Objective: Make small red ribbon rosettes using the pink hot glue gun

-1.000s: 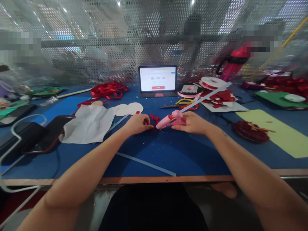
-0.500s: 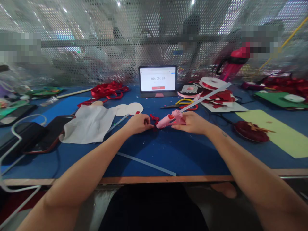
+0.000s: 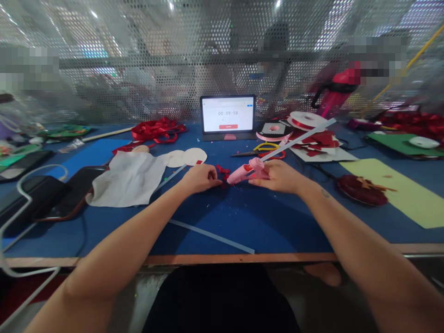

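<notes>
My right hand (image 3: 279, 175) is wrapped round the handle of a pink hot glue gun (image 3: 248, 170), whose nozzle points left and down. A long translucent glue stick (image 3: 301, 138) juts from its back. My left hand (image 3: 201, 178) is closed in a pinch just left of the nozzle; what its fingertips hold is too small to make out. Small red ribbon pieces (image 3: 224, 172) lie right beside those fingertips, near the nozzle. Behind the glue gun lie scissors (image 3: 265, 151) with yellow and red handles. A loose glue stick (image 3: 215, 237) rests near the table's front edge.
A tablet (image 3: 228, 115) showing a timer stands at the back. White cloth (image 3: 128, 178), a phone (image 3: 72, 192) and red ribbon (image 3: 156, 129) lie left. Ribbon spools (image 3: 307, 121), a dark red oval piece (image 3: 362, 189) and yellow paper (image 3: 416, 199) lie right. A perforated metal screen (image 3: 222, 60) stands behind.
The glue gun in my right hand has shifted very slightly to the right, its nozzle a little farther from my left fingertips. My left hand stays in place.
</notes>
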Available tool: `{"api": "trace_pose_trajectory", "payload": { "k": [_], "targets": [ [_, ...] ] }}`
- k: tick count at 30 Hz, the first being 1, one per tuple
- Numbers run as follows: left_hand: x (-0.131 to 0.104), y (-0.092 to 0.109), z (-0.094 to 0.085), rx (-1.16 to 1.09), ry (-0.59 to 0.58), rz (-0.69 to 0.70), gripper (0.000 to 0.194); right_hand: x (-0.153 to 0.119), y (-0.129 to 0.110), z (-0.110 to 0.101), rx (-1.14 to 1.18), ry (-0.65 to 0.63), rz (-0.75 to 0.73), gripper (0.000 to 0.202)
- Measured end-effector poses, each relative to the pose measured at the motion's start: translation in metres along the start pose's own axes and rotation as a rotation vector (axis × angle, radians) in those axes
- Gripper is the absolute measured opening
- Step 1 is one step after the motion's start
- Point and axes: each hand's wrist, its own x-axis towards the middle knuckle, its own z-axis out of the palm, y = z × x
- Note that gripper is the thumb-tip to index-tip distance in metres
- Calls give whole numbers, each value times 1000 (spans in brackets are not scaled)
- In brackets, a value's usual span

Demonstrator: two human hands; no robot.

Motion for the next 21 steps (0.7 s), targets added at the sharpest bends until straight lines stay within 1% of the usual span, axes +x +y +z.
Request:
{"api": "trace_pose_trajectory", "payload": {
  "k": [4, 9, 16, 21],
  "targets": [
    [-1, 3, -2, 3, -1, -12, 28, 0, 1, -1, -3, 7, -4, 43],
    [-1, 6, -4, 5, -19, -33, 28, -1, 1, -2, 2, -14, -10, 42],
    [-1, 4, -3, -18, -12, -33, 28, -2, -1, -1, 13, -18, -26, 39],
    [-1, 5, -4, -18, -26, -32, 29, 1, -8, -7, 3, -50, -26, 38]
  ]
}}
